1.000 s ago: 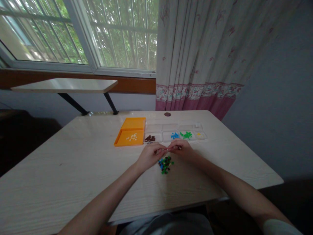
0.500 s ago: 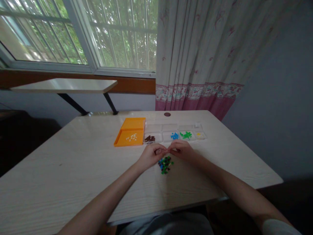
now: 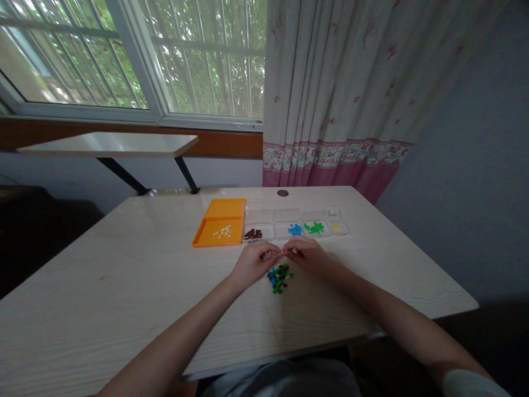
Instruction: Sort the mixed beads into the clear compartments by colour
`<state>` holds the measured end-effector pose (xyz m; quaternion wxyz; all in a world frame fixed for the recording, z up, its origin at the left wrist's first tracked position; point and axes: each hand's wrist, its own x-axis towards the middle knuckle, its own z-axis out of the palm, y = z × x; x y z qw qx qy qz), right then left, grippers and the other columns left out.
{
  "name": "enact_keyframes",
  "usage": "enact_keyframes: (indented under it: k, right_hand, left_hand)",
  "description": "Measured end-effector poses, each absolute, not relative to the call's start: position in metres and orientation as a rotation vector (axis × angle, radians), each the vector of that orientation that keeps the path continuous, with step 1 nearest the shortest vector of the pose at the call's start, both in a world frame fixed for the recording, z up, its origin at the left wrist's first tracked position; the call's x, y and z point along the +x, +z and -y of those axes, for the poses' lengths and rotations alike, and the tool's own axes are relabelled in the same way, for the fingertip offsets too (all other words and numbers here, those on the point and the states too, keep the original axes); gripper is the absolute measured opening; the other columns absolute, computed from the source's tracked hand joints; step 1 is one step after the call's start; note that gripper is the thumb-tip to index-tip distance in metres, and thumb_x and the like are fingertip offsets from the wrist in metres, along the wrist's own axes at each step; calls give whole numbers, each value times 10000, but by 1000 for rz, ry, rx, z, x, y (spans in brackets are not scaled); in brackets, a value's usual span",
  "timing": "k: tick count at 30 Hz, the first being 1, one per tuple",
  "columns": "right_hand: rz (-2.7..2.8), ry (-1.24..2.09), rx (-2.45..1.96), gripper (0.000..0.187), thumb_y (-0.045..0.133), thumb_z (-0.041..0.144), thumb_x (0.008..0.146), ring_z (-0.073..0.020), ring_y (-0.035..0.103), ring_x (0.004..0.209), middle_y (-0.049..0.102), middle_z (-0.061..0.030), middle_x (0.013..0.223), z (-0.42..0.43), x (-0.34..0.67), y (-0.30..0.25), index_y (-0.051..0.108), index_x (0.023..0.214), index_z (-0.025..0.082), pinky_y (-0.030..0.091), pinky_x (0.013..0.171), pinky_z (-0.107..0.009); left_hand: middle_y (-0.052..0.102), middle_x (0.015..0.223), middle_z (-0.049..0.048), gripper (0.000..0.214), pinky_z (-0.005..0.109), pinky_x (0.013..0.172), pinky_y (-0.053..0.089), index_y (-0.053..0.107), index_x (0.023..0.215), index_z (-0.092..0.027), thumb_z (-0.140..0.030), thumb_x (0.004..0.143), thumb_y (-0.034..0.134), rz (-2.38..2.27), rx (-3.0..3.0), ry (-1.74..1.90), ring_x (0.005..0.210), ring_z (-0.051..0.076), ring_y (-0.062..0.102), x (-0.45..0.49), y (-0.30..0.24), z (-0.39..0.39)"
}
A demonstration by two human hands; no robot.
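My left hand and my right hand meet at the fingertips, both closed in a pinch just beyond a small pile of mixed pieces. A tiny pale speck shows between the fingertips, too small to name. The pile holds green, blue, black and a few pale bits. Behind my hands lie sorted pieces: white ones in an orange tray, then brown, blue, green and yellow ones in a clear compartment tray.
The light wood table carries everything. A raised shelf on black legs stands at the back left. A dark round cap sits near the rear edge, with a curtain and window behind.
Hardly anything differs. My fingertips have shifted very slightly, still pinched together over the same spot; the pile and trays look unmoved.
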<state>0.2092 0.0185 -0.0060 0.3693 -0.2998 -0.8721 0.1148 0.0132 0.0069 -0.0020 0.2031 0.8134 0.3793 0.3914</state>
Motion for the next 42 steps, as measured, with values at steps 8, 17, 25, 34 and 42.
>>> enact_keyframes:
  k: [8, 17, 25, 34, 42]
  right_hand:
    - [2257, 276, -801, 166, 500, 276, 859, -121, 561, 687, 626, -44, 754, -19, 209, -7, 620, 812, 172, 431, 625, -212]
    - [2272, 402, -844, 137, 553, 268, 822, -102, 525, 620, 621, -32, 730, -18, 214, -2, 631, 795, 158, 405, 588, -202]
    - [2639, 878, -1009, 250, 709, 364, 654, -77, 499, 532, 583, 22, 615, -13, 229, 13, 652, 769, 150, 352, 496, -171]
    - [2661, 886, -1028, 242, 696, 360, 658, -77, 482, 521, 575, 30, 607, -12, 227, 13, 661, 789, 160, 336, 493, -183]
    - [2656, 906, -1023, 152, 656, 291, 707, -70, 484, 520, 571, 33, 599, -10, 226, 19, 666, 790, 163, 328, 494, -175]
  left_hand:
    - [569, 653, 5, 124, 187, 550, 367, 649, 835, -172, -233, 815, 542, -1015, 2392, 1067, 600, 97, 505, 10, -2, -6]
    - [588, 689, 17, 124, 194, 555, 384, 633, 803, -172, -225, 818, 522, -1027, 2428, 1118, 608, 101, 506, 4, 4, -8]
    - [615, 696, 32, 134, 214, 566, 408, 645, 798, -154, -260, 803, 563, -1274, 2213, 1519, 602, 110, 528, -12, 14, -12]
    - [627, 729, 38, 154, 224, 588, 420, 641, 817, -163, -281, 818, 541, -1302, 2198, 1552, 634, 117, 536, -13, 14, -10]
    - [622, 721, 34, 213, 215, 583, 401, 640, 825, -163, -325, 825, 502, -1419, 2336, 1282, 633, 124, 540, -33, 18, -22]
